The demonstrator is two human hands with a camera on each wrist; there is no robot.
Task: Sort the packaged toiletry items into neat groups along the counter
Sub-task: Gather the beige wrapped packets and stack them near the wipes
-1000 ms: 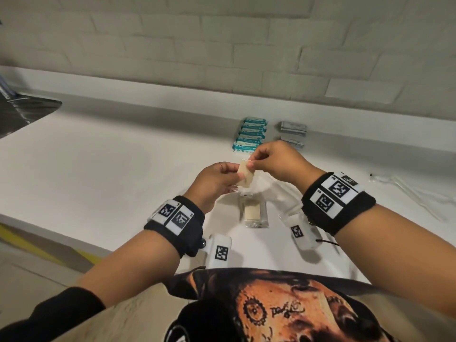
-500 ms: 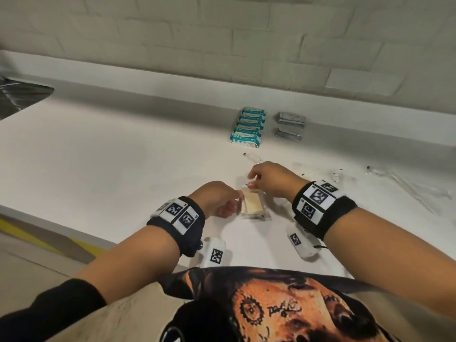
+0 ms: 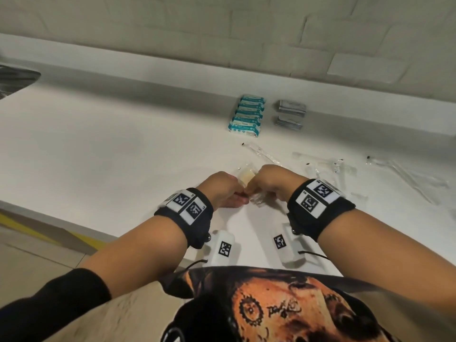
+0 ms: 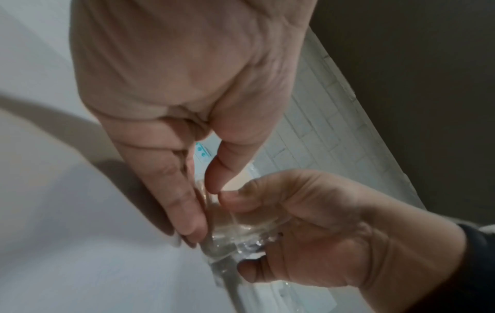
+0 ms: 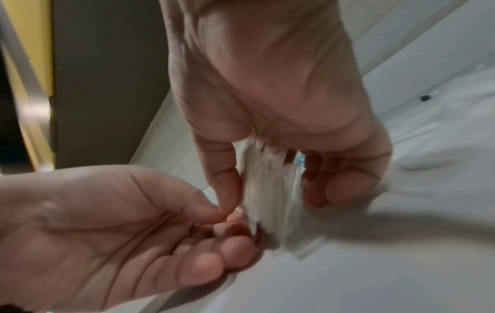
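Note:
Both hands meet at the middle of the white counter [image 3: 123,149]. Between them is a small stack of clear-wrapped cream soap packets [image 3: 245,176], standing on edge. My left hand [image 3: 222,191] presses its fingers along one side of the stack, its thumb on top. My right hand [image 3: 271,183] curls round the other side. In the left wrist view, the left hand [image 4: 206,209] and right hand [image 4: 308,222] squeeze the clear packets [image 4: 235,228] together. The right wrist view is blurred: the right hand [image 5: 273,190] grips the packets [image 5: 267,203], with the left hand [image 5: 134,222] at their lower edge.
A row of teal packets [image 3: 246,116] and two piles of grey packets [image 3: 290,114] lie by the back wall. Long clear-wrapped items [image 3: 261,154] [image 3: 407,176] are scattered to the right. A sink edge [image 3: 14,80] shows far left. The counter's front edge runs just below my wrists.
A second ago both hands held one cream packet raised. They lowered it onto the packet on the counter and now grip the packets together.

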